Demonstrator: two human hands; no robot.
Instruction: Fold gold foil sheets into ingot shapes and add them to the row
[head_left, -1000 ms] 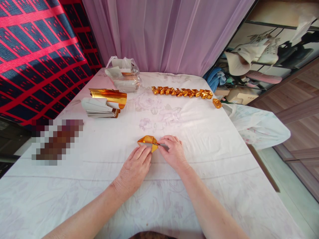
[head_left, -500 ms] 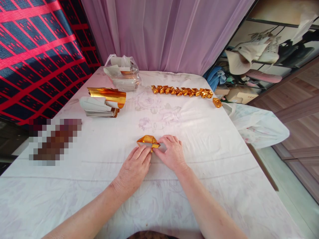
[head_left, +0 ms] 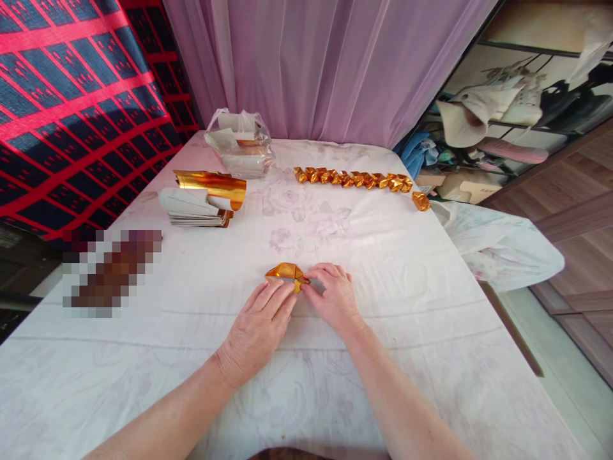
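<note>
Both sets of fingers [head_left: 287,295] are pressed down on a small gold foil piece [head_left: 286,273] lying mid-surface, left hand [head_left: 258,326] flat with fingertips on its near edge, right hand [head_left: 334,295] pinching its right corner between thumb and fingers. So both are closed on the foil, not lifting it. My guess on risk: foil is slick, so the crease could slip or go crooked if either hand eases off, and a hard pinch might tear it. Farther out there's a chain of folded gold pieces [head_left: 353,178], one loose piece [head_left: 421,201], a stack of sheets [head_left: 196,207] with a gold curl on top, and a plastic bag [head_left: 239,150]. No readable writing anywhere.
</note>
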